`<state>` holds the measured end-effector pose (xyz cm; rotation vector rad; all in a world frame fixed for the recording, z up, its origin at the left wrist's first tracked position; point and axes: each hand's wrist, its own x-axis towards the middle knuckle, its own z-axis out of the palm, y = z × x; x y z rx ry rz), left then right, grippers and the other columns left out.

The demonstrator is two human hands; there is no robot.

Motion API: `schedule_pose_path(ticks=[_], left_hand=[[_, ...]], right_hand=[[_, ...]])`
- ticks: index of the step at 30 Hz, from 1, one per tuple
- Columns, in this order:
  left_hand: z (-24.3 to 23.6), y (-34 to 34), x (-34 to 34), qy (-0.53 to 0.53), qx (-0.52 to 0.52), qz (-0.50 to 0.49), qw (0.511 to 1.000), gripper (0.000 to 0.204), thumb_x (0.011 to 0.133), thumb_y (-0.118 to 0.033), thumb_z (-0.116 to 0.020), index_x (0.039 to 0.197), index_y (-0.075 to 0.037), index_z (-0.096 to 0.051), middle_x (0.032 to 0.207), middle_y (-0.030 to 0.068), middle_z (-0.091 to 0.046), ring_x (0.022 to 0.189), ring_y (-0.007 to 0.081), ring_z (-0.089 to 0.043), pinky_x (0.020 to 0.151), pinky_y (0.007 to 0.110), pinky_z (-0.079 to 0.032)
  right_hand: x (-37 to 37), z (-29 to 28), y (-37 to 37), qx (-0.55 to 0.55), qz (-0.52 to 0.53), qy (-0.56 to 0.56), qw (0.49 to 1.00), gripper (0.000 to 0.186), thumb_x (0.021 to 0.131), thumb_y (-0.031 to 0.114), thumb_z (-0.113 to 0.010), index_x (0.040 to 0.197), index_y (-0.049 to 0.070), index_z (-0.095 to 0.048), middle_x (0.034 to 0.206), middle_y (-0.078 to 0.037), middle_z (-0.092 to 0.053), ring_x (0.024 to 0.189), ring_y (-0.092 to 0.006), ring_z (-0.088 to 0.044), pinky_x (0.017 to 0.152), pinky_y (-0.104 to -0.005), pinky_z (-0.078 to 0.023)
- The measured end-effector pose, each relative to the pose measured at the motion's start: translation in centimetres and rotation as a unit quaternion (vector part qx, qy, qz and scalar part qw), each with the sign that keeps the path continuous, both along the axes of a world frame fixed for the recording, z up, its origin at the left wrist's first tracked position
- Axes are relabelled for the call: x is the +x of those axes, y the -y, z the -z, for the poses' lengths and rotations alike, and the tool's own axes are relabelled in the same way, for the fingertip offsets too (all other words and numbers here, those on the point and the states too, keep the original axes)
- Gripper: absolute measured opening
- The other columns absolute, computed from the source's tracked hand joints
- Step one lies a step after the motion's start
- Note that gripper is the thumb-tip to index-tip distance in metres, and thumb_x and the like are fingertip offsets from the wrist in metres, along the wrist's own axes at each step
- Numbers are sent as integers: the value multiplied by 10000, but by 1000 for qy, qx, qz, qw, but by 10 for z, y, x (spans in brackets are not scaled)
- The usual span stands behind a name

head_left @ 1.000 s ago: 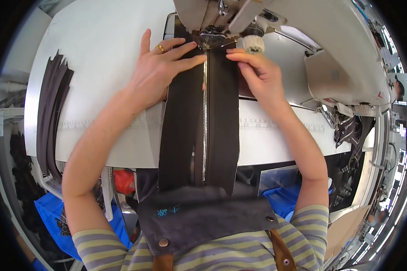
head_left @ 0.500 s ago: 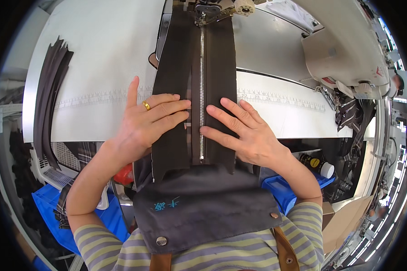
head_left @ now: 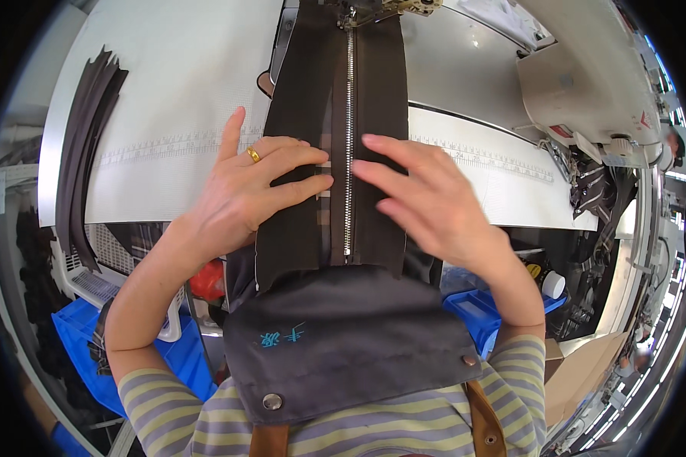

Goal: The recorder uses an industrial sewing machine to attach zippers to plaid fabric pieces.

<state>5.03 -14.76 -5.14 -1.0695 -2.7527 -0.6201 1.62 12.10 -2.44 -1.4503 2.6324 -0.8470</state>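
Note:
A dark fabric strip with a long metal zipper down its middle runs from the sewing machine's presser foot toward my apron. My left hand, with a gold ring, lies spread on the left part of the strip, fingertips just left of the zipper over a narrow plaid band. My right hand, slightly blurred, has its fingers apart over the strip's right part, reaching near the zipper; whether every fingertip touches it I cannot tell. Both hands are open.
A white table with a printed ruler carries dark cloth strips at left. The machine body and scraps are at right. Below the edge are blue bins, a white basket, a bottle and cardboard.
Both hands have come down from beside the presser foot to the strip's near part and spread their fingers. In the last half second my right hand's fingertips shifted slightly up and right.

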Motion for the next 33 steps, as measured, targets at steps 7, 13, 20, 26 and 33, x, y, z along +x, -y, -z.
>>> schedule_pose_path(ticks=[7, 13, 20, 26, 33], left_hand=[[0, 0, -3, 4, -1, 6, 1000, 393, 727, -77, -626, 1092, -208, -689, 1204, 7, -618, 1120, 222, -578, 1110, 605, -140], [7, 4, -3, -6, -12, 26, 1000, 399, 701, -103, -659, 1083, -214, -687, 1220, 7, -608, 1118, 224, -578, 1112, 602, -148], [-21, 0, -4, -57, 34, 1, 998, 343, 778, -95, -554, 1102, -86, -668, 1196, 60, -626, 1095, 223, -615, 1098, 526, -251], [-22, -9, -2, -74, 67, -13, 995, 283, 788, -126, -569, 1040, -56, -677, 1133, 62, -667, 1008, 193, -654, 1034, 462, -362], [14, -13, 3, -124, 31, -2, 992, 273, 768, -99, -598, 1028, -64, -675, 1134, 48, -656, 1009, 180, -644, 1023, 493, -371]], right_hand=[[11, 32, 9, 21, 37, -75, 996, 386, 788, 176, -716, 1161, 109, -639, 1293, -50, -546, 1155, -261, -498, 911, -391, -440], [9, 30, 17, 15, 34, -98, 994, 388, 777, 189, -725, 1144, 91, -646, 1273, -56, -558, 1144, -259, -504, 920, -400, -435], [26, 33, 14, 26, 24, -108, 993, 521, 697, 239, -764, 1198, 152, -652, 1266, -52, -570, 1132, -281, -525, 985, -452, -421], [27, 33, 11, 17, 15, -97, 995, 457, 745, 296, -752, 1167, 153, -650, 1290, -54, -538, 1177, -274, -489, 999, -485, -409], [27, 33, 11, 21, 16, -94, 995, 418, 747, 299, -752, 1124, 150, -651, 1314, -53, -525, 1193, -276, -485, 1002, -491, -407]])
